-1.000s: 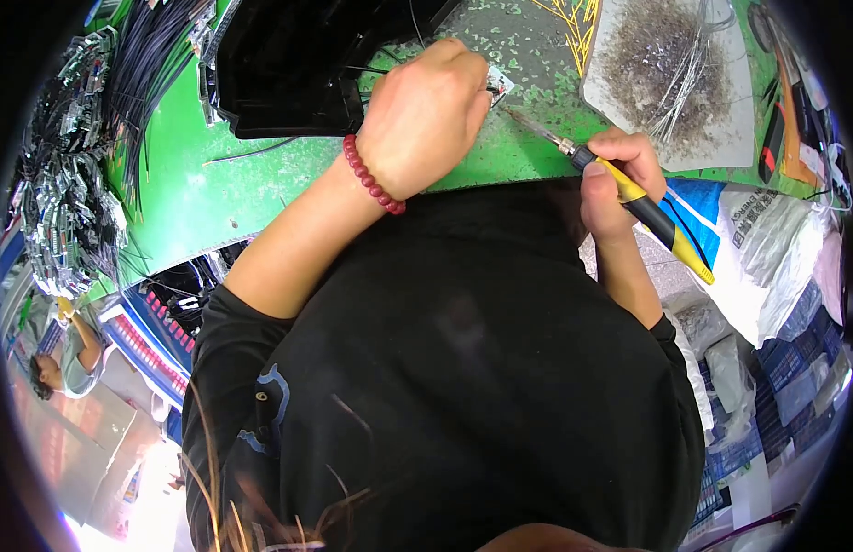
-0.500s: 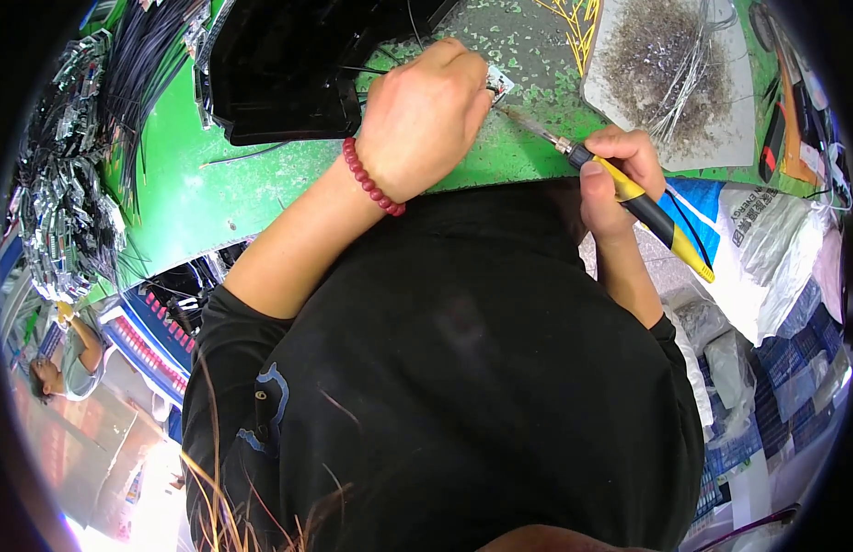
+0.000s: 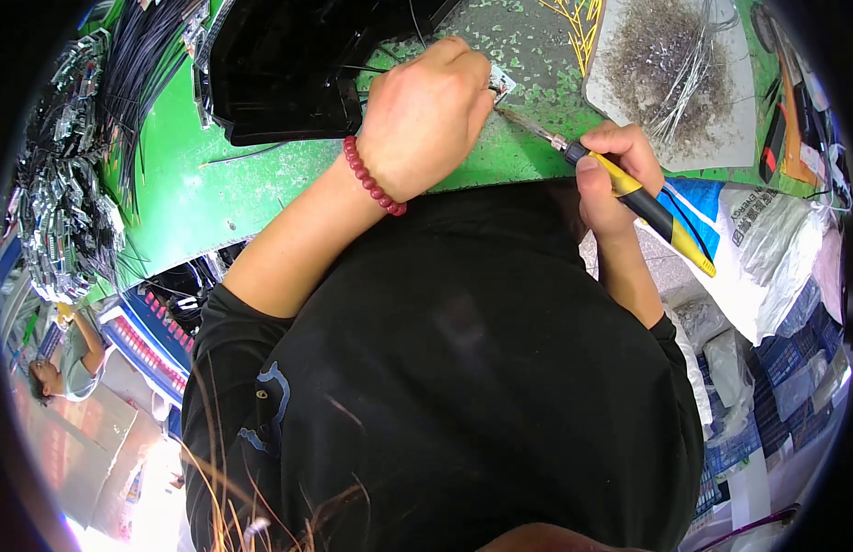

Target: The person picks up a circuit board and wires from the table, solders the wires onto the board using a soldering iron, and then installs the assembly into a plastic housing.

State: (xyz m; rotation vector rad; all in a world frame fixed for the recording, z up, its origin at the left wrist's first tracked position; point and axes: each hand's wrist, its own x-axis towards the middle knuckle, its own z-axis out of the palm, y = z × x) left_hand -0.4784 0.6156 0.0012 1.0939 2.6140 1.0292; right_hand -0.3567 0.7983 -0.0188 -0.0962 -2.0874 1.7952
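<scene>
My left hand (image 3: pixel 426 115), with a red bead bracelet (image 3: pixel 373 177) on the wrist, is closed over a small circuit board (image 3: pixel 500 83) and presses it onto the green bench (image 3: pixel 215 193). My right hand (image 3: pixel 610 170) grips a yellow and black soldering iron (image 3: pixel 643 202). Its metal tip (image 3: pixel 523 124) points up and left and reaches the edge of the small board by my left fingers. Most of the board is hidden under the hand.
A black tray (image 3: pixel 279 64) lies beyond my left hand. Bundles of black cables with connectors (image 3: pixel 77 156) hang at the left. A grey pad with solder scraps and wire ends (image 3: pixel 675 74) sits at the upper right. Plastic bags (image 3: pixel 776 248) lie at the right. Another person (image 3: pixel 63 368) is far lower left.
</scene>
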